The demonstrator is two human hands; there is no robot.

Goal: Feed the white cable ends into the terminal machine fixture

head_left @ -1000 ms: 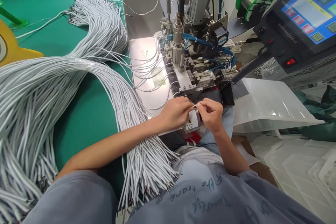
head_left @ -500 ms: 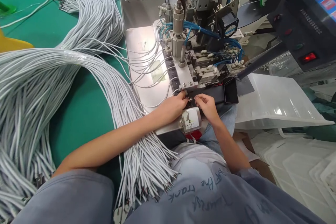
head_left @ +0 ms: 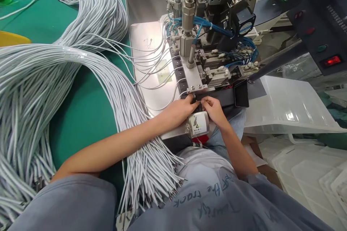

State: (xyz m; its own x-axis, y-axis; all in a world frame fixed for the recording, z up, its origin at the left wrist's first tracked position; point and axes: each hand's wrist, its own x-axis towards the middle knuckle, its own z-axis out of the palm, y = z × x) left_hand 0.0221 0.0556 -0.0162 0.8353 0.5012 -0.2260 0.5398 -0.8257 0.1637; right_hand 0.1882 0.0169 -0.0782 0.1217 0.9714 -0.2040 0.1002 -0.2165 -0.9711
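My left hand (head_left: 187, 106) is at the near end of the machine's black fixture strip (head_left: 182, 85), its fingers closed in a pinch. Facing it from the right, my right hand (head_left: 213, 110) also pinches with thumb and forefinger. A tiny dark and metallic piece shows between the fingertips of both hands, too small to name. Several white cables (head_left: 151, 88) run from the left into the fixture strip. Just below my hands is a clear container with a white label (head_left: 199, 124). My left forearm lies across a thick bundle of white cables (head_left: 151, 173).
Above my hands stands a machine with metal cylinders (head_left: 187, 39) and blue air tubes (head_left: 214, 27). A control box (head_left: 320, 36) with a lit red switch hangs at right. A dark rectangular tray (head_left: 241, 94) and white plastic sheet (head_left: 290, 104) lie right. More cables cover the green mat (head_left: 89, 115).
The left fingertips have moved slightly right, closer to the right hand's fingertips. The view has shifted a little, so the machine and control box appear farther right.
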